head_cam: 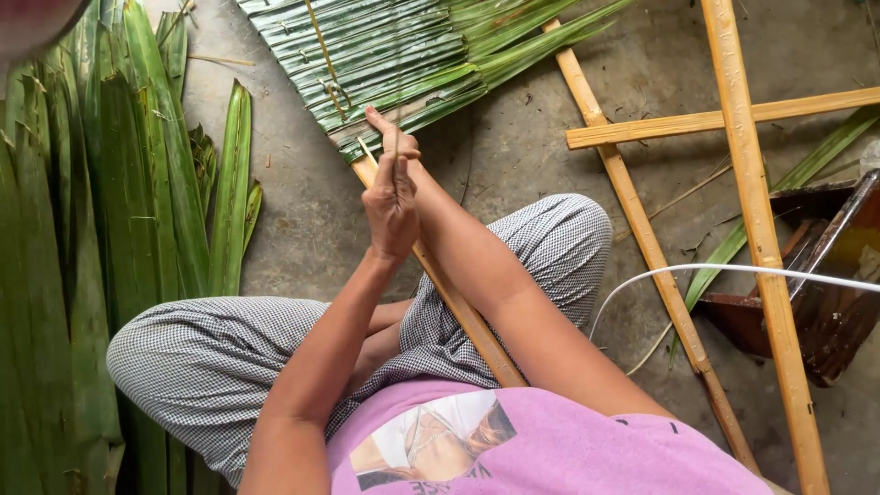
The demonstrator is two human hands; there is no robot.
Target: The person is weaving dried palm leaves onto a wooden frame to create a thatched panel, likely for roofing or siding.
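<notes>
Your left hand point(390, 206) and right hand point(403, 151) are pressed together at centre frame, just at the bottom edge of the leaf panel point(385, 55). Left grip is closed around a thin strip point(396, 170), fingers upright. Right hand is mostly hidden behind the left; can't tell its grip. The panel sits at 12 o'clock, its stick point(458, 307) running under your hands toward your lap. Loose leaves point(110, 202) piled at 9 o'clock on the floor point(302, 211). Bamboo poles point(752, 202) crossed at 3 o'clock.
</notes>
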